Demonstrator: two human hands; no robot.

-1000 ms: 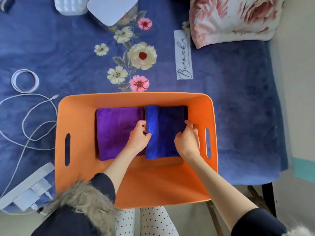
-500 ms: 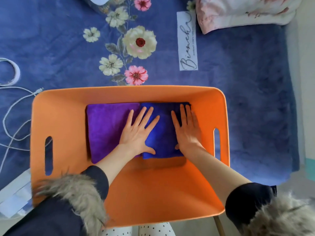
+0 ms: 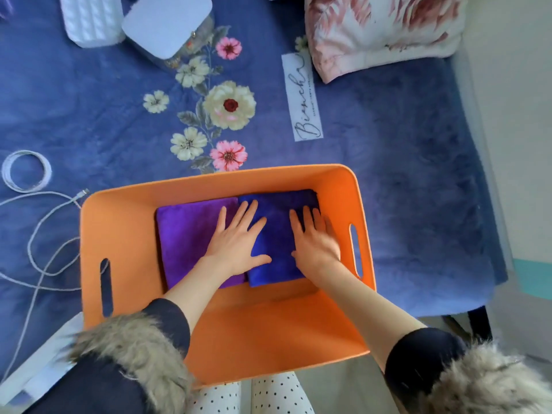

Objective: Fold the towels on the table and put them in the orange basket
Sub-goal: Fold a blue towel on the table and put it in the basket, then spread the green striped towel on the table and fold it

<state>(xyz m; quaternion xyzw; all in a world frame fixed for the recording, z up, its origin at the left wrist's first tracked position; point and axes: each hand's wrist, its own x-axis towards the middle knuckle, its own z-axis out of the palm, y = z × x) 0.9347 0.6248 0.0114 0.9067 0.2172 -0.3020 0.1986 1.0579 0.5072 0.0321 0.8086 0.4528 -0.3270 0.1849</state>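
A blue floral blanket (image 3: 89, 115) covers the table, and on its near edge sits the orange basket (image 3: 125, 234), by far the biggest of the task's things, with a slot handle in each end wall. On its floor lie 2 folded towels side by side, edges touching: the purple towel (image 3: 185, 234) to the left and the blue towel (image 3: 277, 228) to the right, pushed up toward the far wall.

The left hand (image 3: 236, 243) lies flat with its fingers straight and spread, straddling the seam where the 2 towels meet; it grips nothing. The right hand (image 3: 316, 243) is likewise flat and open, fingers straight, pressing on the right part of the blue towel, close to the basket's right wall.

The step in hand looks like the last smoothing of the blue towel after placing it. No other towel shows on the blanket, so the task appears nearly or fully done. The next move calls only for lifting both palms straight up, without dragging the pile, so the folds stay square.

Smaller things lie around: a flowered pillow (image 3: 385, 28), a white box (image 3: 167, 22), a coiled white cable (image 3: 27, 171).
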